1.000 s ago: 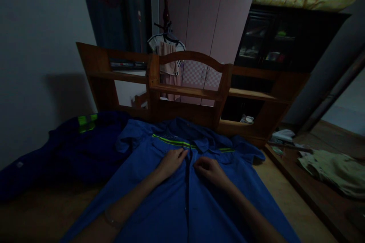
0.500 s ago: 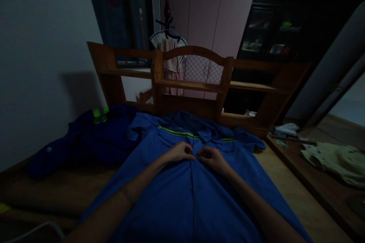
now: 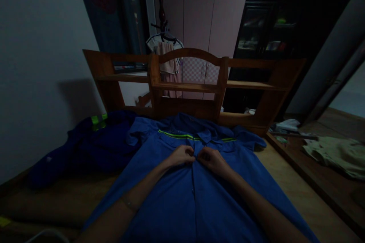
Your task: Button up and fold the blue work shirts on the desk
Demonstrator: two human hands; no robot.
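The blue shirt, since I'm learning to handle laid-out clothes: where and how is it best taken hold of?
Probably by pinching the front edges below the green stripe, coming from left and right: the shirt lies spread face up, collar at the far end, its front opening running down the middle.

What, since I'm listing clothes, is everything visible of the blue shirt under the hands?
The blue shirt, apparently cloth, has a collar, sleeves and yellow-green chest stripe. Wrinkled, it lies front up on a wooden surface, collar toward the shelf unit; left hand and right hand appear to touch its front opening.
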